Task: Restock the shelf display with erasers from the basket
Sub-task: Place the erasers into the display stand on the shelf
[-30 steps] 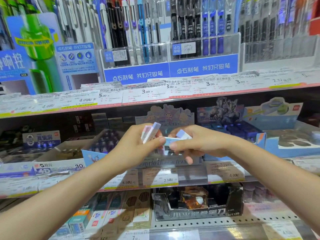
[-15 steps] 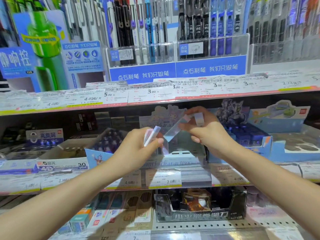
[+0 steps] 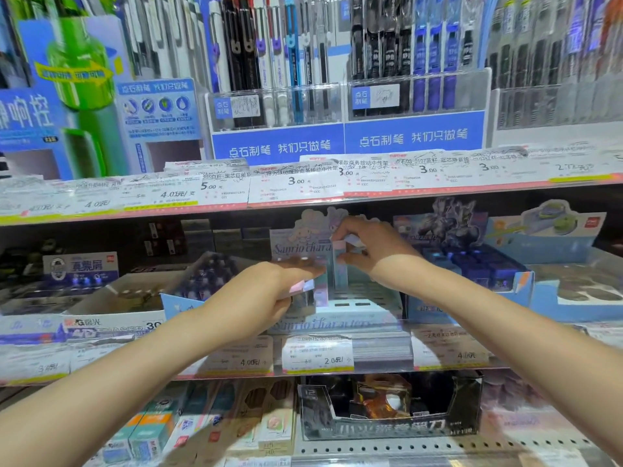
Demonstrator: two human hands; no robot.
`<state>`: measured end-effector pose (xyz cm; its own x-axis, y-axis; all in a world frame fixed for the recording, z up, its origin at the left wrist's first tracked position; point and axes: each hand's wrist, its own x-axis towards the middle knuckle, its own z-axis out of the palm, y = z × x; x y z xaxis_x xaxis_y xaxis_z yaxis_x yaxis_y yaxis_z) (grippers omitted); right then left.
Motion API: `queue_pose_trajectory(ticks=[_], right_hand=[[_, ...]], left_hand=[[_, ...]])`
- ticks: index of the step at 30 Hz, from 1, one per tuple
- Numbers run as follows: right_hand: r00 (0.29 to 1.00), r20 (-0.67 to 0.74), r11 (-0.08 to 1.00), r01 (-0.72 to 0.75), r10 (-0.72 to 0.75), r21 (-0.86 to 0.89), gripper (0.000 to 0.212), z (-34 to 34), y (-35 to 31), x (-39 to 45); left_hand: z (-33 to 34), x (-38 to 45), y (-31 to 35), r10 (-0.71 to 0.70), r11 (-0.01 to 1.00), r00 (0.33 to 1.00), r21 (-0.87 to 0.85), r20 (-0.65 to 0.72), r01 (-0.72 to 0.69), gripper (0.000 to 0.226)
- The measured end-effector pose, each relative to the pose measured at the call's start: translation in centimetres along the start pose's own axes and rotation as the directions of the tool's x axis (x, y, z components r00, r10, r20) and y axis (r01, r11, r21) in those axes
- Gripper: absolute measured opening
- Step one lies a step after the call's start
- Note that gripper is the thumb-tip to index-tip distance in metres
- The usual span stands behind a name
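On the middle shelf [image 3: 337,369], near its front edge, sits the pastel display box [image 3: 340,318] with slots in its top. Right hand [image 3: 374,246] is pinching a long pale eraser [image 3: 339,264] by its upper end, upright, lower end down at the box's top. Left hand [image 3: 269,291] is curled around a few spare erasers [image 3: 301,286], pink and lilac ends poking out, just left of the upright one. Blue boxes [image 3: 472,264] sit right beside the display

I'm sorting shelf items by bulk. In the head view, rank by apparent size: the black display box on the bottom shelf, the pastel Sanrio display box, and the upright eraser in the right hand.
1. Black display box
2. Sanrio display box, partly hidden by hands, so unsure against the first
3. Upright eraser, clearly smallest
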<state>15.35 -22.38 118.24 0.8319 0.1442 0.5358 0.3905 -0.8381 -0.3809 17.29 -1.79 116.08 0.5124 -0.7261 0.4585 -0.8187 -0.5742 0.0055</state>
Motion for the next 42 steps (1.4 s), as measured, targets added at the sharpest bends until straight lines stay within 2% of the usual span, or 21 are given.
queue_pose_trajectory(ticks=[5, 8, 11, 15, 20, 25, 27, 29, 31, 33, 34, 36, 38, 40, 42], right_hand=[[1.000, 0.001, 0.998, -0.027, 0.027, 0.063, 0.018, -0.1, 0.2, 0.2], [0.999, 0.015, 0.996, -0.035, 0.034, 0.081, 0.016, -0.1, 0.2, 0.2], [0.999, 0.024, 0.999, -0.033, 0.032, 0.037, 0.014, 0.2, 0.2, 0.1], [1.000, 0.022, 0.999, -0.019, 0.020, -0.049, 0.015, -0.1, 0.0, 0.0], [0.994, 0.109, 0.981, 0.008, 0.013, -0.192, 0.019, -0.1, -0.1, 0.0], [0.974, 0.217, 0.985, -0.032, 0.069, -0.170, 0.022, -0.8, -0.7, 0.3], [0.976, 0.210, 0.990, -0.026, 0.055, -0.141, 0.023, -1.0, -0.5, 0.2], [0.982, 0.159, 0.992, -0.111, 0.099, 0.067, 0.022, -1.0, -0.5, -0.3], [0.964, 0.216, 0.876, -0.233, 0.153, 0.423, 0.020, -1.2, -0.8, -1.1], [0.931, 0.339, 0.644, -0.344, 0.138, 0.684, 0.026, -1.4, -1.1, -1.9], [0.917, 0.384, 0.546, -0.376, 0.104, 0.749, 0.030, -1.5, -1.4, -2.2], [0.906, 0.420, 0.435, -0.402, 0.059, 0.806, 0.034, -1.4, -1.7, -2.7], [0.908, 0.414, 0.340, -0.408, 0.060, 0.847, 0.032, -1.0, -1.9, -2.9], [0.913, 0.403, 0.253, -0.405, 0.060, 0.879, 0.027, -0.5, -2.1, -3.0], [0.924, 0.375, 0.227, -0.381, 0.072, 0.896, 0.025, -0.1, -2.3, -3.1]], left_hand=[[-0.3, 0.0, -0.4, 0.028, 0.999, 0.999, -0.018, 0.016, -0.028, 0.063], [-0.6, 0.3, -0.8, 0.050, 0.999, 0.997, -0.006, 0.053, -0.050, 0.043], [-0.8, 0.4, -1.0, 0.058, 0.998, 0.994, 0.005, 0.092, -0.059, 0.033], [-0.8, 0.7, -1.3, 0.025, 0.999, 0.993, 0.018, 0.119, -0.027, 0.038], [-0.8, 0.8, -1.0, 0.009, 1.000, 0.991, 0.024, 0.136, -0.012, 0.035], [-0.9, 1.0, -0.8, -0.034, 0.999, 0.991, 0.028, 0.131, 0.030, 0.038], [-0.8, 0.9, -0.8, -0.038, 0.999, 0.993, 0.008, 0.110, 0.038, 0.043], [-0.9, 0.7, -0.5, -0.040, 0.998, 0.999, 0.048, 0.037, 0.038, 0.037], [-1.1, 0.2, 0.1, 0.028, 0.991, 0.997, 0.130, -0.074, -0.018, 0.035], [-1.3, -0.3, 1.2, 0.164, 0.966, 0.977, 0.222, -0.134, -0.131, 0.037], [-1.2, -0.5, 1.5, 0.220, 0.954, 0.964, 0.238, -0.150, -0.181, 0.037], [-0.8, -1.0, 2.3, 0.223, 0.969, 0.960, 0.150, -0.168, -0.199, 0.030], [-0.2, -1.2, 3.1, 0.125, 0.990, 0.962, -0.033, -0.241, -0.137, 0.013], [0.5, -1.1, 4.1, -0.060, 0.962, 0.955, -0.272, -0.291, -0.023, 0.023], [0.6, -0.8, 5.1, -0.273, 0.861, 0.926, -0.495, -0.260, 0.115, 0.029]])
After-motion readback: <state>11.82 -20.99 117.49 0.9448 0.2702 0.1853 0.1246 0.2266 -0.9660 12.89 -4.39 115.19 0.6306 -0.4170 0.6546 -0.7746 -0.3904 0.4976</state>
